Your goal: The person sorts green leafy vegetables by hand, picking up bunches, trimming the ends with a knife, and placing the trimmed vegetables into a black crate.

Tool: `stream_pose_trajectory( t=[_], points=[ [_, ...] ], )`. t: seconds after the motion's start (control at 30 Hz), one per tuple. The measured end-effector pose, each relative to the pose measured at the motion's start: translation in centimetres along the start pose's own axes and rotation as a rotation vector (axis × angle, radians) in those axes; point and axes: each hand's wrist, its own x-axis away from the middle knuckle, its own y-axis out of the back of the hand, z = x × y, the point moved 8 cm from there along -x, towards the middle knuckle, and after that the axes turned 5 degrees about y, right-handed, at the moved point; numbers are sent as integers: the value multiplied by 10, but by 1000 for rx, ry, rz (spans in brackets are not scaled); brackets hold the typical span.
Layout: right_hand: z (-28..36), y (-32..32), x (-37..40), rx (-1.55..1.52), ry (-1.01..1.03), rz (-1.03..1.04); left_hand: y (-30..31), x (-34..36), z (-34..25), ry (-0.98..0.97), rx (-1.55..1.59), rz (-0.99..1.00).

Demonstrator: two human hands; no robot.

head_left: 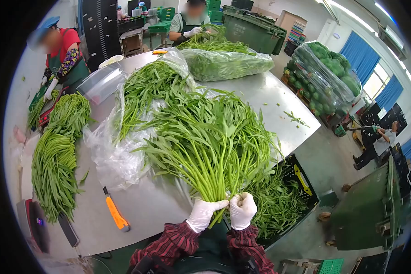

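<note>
My left hand [204, 213], in a white glove, is closed around a bunch of long green stems of water spinach [210, 153]. The leaves fan out away from me over the metal table, and a few cut ends stick out below the fist. Right beside it, my right hand [242, 211], also gloved, has its fingers curled in a pinch at the stems on the bunch's right edge. Its fingertips are partly hidden. Under and behind the bunch lies a larger heap of water spinach [155, 82], partly in a clear plastic bag [118, 155].
An orange utility knife [116, 212] lies on the metal table [146, 223]. Bundled greens [55, 169] line the left side. A black crate [313, 194] of loose leaves stands low at the right. Another bag of greens [228, 64] sits opposite, by a co-worker [189, 25]. Green bins [365, 205] stand right.
</note>
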Motion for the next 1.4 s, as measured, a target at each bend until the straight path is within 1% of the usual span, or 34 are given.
stream_pose_trajectory(
  t=[0.03,0.07,0.1,0.13,0.17,0.2,0.23,0.3,0.33,0.37,0.43,0.47,0.5,0.53,0.57,0.6,0.63,0.7,0.73,0.77,0.8,0.83,0.9,0.93,1.03,1.07,1.1,1.13,1.17,1.23,1.27,1.33,1.37,1.4],
  points=[
    [-5,2,3,38,33,-35,0,-1,3,8,38,11],
    [-15,2,6,107,-19,-18,-1,-2,6,17,76,22],
    [-23,6,-1,111,-10,-79,1,-1,3,19,76,23],
    [-67,12,-3,-301,-450,-71,5,0,0,54,91,41],
    [-97,12,4,-718,-890,-58,9,2,-3,90,105,56],
    [-113,30,-7,-657,-831,-65,15,2,-11,54,166,1],
    [-131,43,-17,-598,-767,-71,21,2,-17,68,176,-23],
    [-154,74,-30,-269,-621,-132,30,-2,-20,51,280,-26],
    [-154,94,-32,278,-490,-43,32,1,-18,59,285,-31],
    [-149,96,-29,283,-488,-46,31,-1,-20,59,307,-40],
    [-133,81,-16,260,-597,138,27,-4,-18,58,333,-42],
    [-85,60,-21,337,-61,237,26,-4,-19,11,315,-43],
    [-31,32,-2,397,479,325,26,-4,-21,-37,294,-44],
    [-8,12,15,214,423,442,27,-3,-18,-24,297,-62],
    [-17,-6,39,-37,-87,555,26,-2,-16,-21,290,-61],
    [11,-18,44,64,-30,661,25,-1,-16,-34,267,-57],
    [14,-31,56,70,67,658,24,0,-17,-50,244,-52],
    [15,-35,53,109,142,638,24,1,-25,-38,217,-10],
    [15,-34,49,107,143,634,20,3,-29,8,244,40],
    [28,-31,40,58,233,628,17,5,-32,57,274,88],
    [38,-28,35,12,320,621,19,6,-31,139,236,109],
    [37,-28,32,19,318,618,21,8,-33,143,237,115],
    [34,-37,34,-102,278,790,16,12,-36,154,190,231],
    [34,-37,30,-96,277,784,20,9,-32,99,130,252],
    [28,-50,28,-383,28,1072,15,12,-42,73,220,291],
    [26,-49,14,-342,-19,1074,18,13,-51,44,195,185],
    [-2,-50,-2,-247,143,735,19,13,-54,41,191,193],
    [-54,-59,-9,64,-191,685,25,14,-63,-54,119,155],
    [-56,-54,-21,-21,-427,625,29,16,-73,-151,47,116],
    [-85,-73,-22,409,-40,661,27,20,-81,-164,21,82],
    [-97,-79,-17,406,-40,658,26,20,-83,-179,-1,72],
    [-93,-86,-12,424,181,615,26,19,-83,-194,-24,63],
    [-86,-83,-17,423,185,612,28,15,-79,-179,-5,68],
    [-73,-69,-27,405,143,541,29,11,-75,-163,17,70]
  ],
)
